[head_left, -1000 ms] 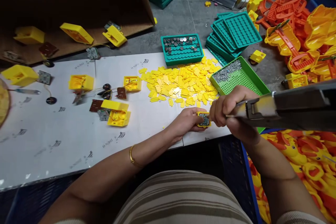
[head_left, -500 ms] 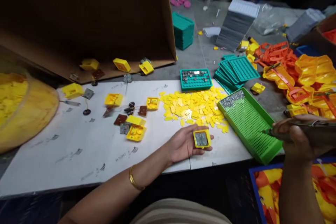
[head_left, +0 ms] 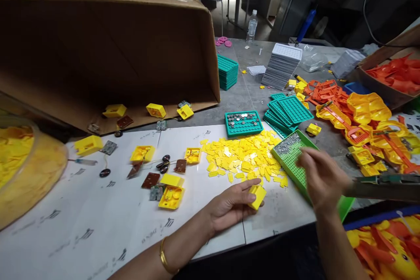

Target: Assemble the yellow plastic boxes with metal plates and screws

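My left hand grips a small square yellow plastic housing between thumb and fingers, its plain yellow side facing me. Over the green perforated tray, my right hand is blurred, fingers bent toward the small silver screws at the tray's far end. Whether those fingers hold anything is unclear. A dark, long tool, its tip hidden, extends right from behind this hand. Loose flat yellow pieces lie just beyond my left hand.
A teal tray holds button cells. Yellow housings with wires and boards lie left, before a large cardboard box. Teal trays, a grey tray stack and orange parts stand behind. A yellow tub sits far left.
The housing in my left hand has turned; the grey board inside no longer shows. My right hand has moved left over the green tray, and the tool tip has left the view. The camera has tilted up.
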Motion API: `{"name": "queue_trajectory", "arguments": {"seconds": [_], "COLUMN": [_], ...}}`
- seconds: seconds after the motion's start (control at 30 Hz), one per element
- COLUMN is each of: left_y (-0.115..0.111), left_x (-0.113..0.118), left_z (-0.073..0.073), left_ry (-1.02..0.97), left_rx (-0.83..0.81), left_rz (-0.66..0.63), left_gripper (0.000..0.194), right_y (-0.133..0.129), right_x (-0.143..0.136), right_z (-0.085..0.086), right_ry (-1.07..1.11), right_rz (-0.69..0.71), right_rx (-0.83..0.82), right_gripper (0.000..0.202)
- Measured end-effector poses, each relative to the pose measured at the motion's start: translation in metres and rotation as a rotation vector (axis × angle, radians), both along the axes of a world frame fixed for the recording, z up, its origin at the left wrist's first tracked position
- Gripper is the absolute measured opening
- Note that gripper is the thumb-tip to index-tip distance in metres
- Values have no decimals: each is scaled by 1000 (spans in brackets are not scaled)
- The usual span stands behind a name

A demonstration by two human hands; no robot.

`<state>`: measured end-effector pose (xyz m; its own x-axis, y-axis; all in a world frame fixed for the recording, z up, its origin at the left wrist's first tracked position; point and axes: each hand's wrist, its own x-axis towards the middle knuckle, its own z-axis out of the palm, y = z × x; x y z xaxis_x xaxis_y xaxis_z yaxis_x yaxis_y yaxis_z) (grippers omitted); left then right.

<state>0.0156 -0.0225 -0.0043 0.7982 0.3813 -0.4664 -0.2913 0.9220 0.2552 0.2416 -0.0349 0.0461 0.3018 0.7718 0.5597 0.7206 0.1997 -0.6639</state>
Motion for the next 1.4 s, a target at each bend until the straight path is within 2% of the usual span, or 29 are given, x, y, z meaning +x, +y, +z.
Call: {"name": "queue_trajectory", "arguments": {"seconds": [0.13, 0.2, 0.27, 0.37, 0.5, 0.67, 0.8, 1.0, 1.13, 1.27, 1.4], "left_y": [2, 2, 3, 3, 3, 4, 5, 7, 11, 20, 28], "left_x": [-3, -6, -8, -9, -9, -11, -11, -11, -14, -19, -23], "left_z": [0, 0, 1, 3, 4, 3, 2, 1, 7, 13, 13], "left_ry": [40, 43, 27, 9, 32, 51, 54, 69, 147, 228, 307], "left_rx": [113, 130, 133, 142, 158, 158, 176, 223, 229, 175, 178], "left_rz": [-17, -13, -3, 4, 0, -67, -40, 7, 79, 200, 347], "left_gripper": [57, 57, 58, 58, 61, 63, 59, 57, 57, 48, 41], "right_y": [104, 135, 147, 146, 145, 162, 173, 175, 177, 155, 97], "right_x": [-25, -29, -31, -32, -29, -23, -26, -34, -35, -40, -61], "right_z": [-17, -26, -32, -34, -26, -20, -19, -13, -8, -2, 4], "right_ry": [-252, -323, -374, -426, -405, -259, -223, -346, -366, -236, 104], "right_rz": [75, 89, 99, 102, 104, 164, 220, 169, 151, 222, 432], "right_rx": [-278, -348, -403, -480, -554, -658, -734, -699, -685, -708, -603], "right_gripper": [24, 23, 23, 23, 19, 22, 22, 12, 10, 14, 19]}}
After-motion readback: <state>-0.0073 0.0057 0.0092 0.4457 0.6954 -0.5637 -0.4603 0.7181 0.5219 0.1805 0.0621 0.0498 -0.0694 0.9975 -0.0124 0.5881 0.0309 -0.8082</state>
